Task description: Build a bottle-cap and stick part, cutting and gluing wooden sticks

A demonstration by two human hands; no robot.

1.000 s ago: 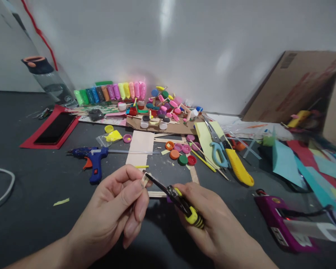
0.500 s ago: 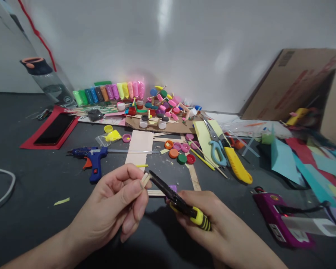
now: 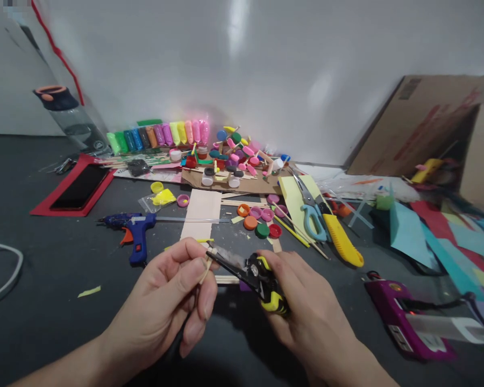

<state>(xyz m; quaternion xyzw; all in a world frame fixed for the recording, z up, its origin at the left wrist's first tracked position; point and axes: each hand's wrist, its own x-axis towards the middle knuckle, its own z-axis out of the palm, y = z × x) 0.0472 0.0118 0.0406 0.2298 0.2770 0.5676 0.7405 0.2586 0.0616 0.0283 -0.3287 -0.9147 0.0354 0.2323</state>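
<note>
Between thumb and fingers, my left hand (image 3: 173,290) pinches a short pale wooden stick (image 3: 206,270) near the middle of the view. My right hand (image 3: 306,306) is wrapped round pliers (image 3: 254,271) with black jaws and yellow-and-black handles. The jaw tips reach the upper end of the stick, just above my left fingertips; whether they bite on it I cannot tell. Behind my hands lie a pale wooden strip (image 3: 204,207), a yellow stick (image 3: 191,243) and several thin sticks (image 3: 227,280). A purple piece (image 3: 245,286) is partly hidden by the pliers.
A blue glue gun (image 3: 135,231) lies left. Bottle caps (image 3: 262,230), scissors (image 3: 315,220) and a yellow utility knife (image 3: 342,242) lie beyond my right hand. A purple power strip (image 3: 407,317) is at right. A phone (image 3: 80,187) and a water bottle (image 3: 72,118) stand farther left.
My right hand has turned the pliers, so their pivot and both handles now show. Their jaws now look parted at the stick's end. My left hand keeps nearly the same place.
</note>
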